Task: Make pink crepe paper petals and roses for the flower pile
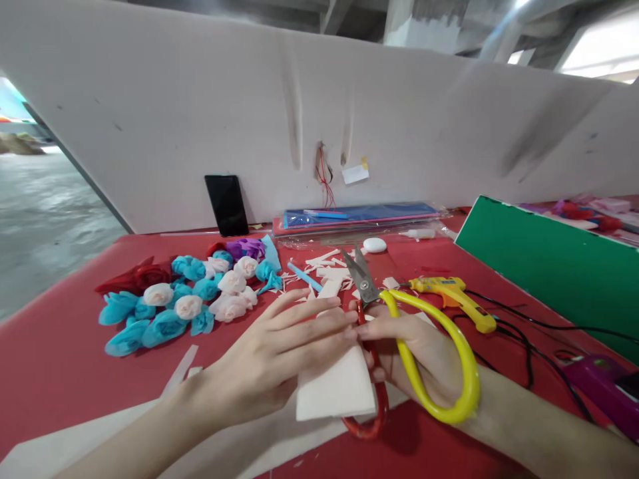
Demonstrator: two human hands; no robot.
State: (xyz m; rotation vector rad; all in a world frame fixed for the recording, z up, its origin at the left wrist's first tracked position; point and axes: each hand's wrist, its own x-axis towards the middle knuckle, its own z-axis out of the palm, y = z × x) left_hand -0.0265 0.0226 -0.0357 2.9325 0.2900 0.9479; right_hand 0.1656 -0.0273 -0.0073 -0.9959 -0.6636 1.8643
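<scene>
A folded piece of pale crepe paper (335,389) lies between my two hands. My left hand (279,349) rests over it, fingers stretched together across its upper part, with the thumb hidden. My right hand (412,342) holds scissors (368,287) with one yellow and one red handle. The yellow loop hangs round the back of that hand, and the red one passes partly behind the paper. The blades point away from me and stand slightly apart. Right-hand fingertips also touch the paper's edge. Under my hands, a larger pale sheet (234,446) covers the table's front.
Blue, pink, red and purple paper flowers (192,293) are grouped at left. Pale scraps (329,263) and a blue pen (304,276) lie beyond my hands. At right are a yellow glue gun (452,296), black cords and a green board (554,276). A phone (227,205) leans on the partition.
</scene>
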